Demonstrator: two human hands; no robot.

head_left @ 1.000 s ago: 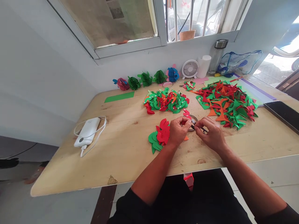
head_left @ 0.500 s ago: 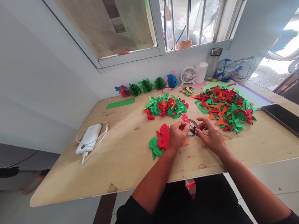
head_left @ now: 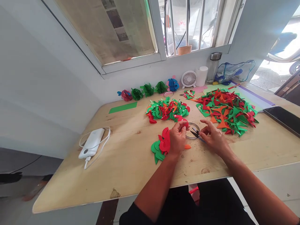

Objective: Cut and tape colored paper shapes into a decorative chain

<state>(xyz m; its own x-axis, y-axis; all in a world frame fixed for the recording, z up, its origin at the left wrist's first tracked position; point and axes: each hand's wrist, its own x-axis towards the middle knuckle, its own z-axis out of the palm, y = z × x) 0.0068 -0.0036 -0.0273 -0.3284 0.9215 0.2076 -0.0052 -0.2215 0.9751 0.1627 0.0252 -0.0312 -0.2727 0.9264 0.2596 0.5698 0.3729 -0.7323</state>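
My left hand (head_left: 178, 137) is closed, its fingertips pinching a red paper piece (head_left: 181, 118) that sticks out above them. In my right hand (head_left: 212, 136) are small dark-bladed scissors (head_left: 195, 133), tips pointing left and slightly apart, clear of the paper. Under the blades lies a round ring, perhaps a tape roll (head_left: 190, 137). Beside my left wrist sit cut red paper shapes (head_left: 164, 142) and green paper shapes (head_left: 156, 149). An orange paper piece (head_left: 187, 146) lies just right of that wrist. Beyond the hands is a heap of red and green curved pieces (head_left: 167, 109).
A large pile of paper scraps (head_left: 229, 109) is on the right, near a phone (head_left: 283, 120). Folded paper figures (head_left: 148, 90), a small fan (head_left: 188, 79) and a glass bottle (head_left: 212, 68) line the wall. A power bank (head_left: 92, 143) with cable lies left.
The scissors have come away from the red paper, my right hand shifting slightly right. The paper stays in my left hand. The whole view has tilted a little.
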